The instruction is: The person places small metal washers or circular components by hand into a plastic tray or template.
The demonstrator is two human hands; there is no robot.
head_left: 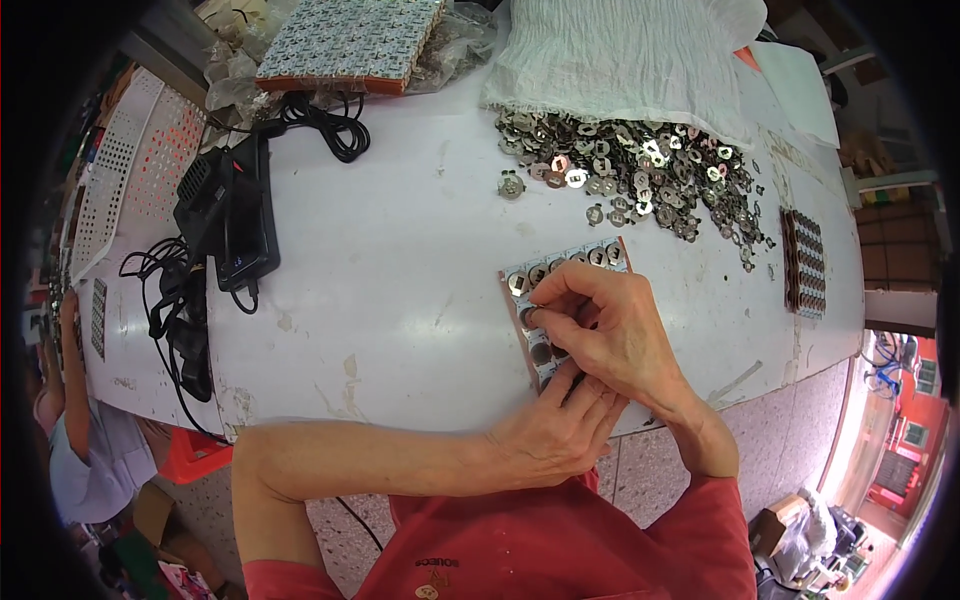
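A panel with a brown edge lies near the table's front edge, bearing rows of small round metal clips. Over its left side is my right hand, thumb and forefinger pinched at a round metal clip beside the panel's left edge. Just below, my left hand rests at the panel's near end with its fingers curled together. What the left fingers hold, if anything, is hidden. My right hand covers much of the panel.
Loose metal clips lie heaped at the back right, beside a white cloth sack. A stack of panels stands behind, another small stack at right. Black devices with cables lie left. Another person's arm shows at far left.
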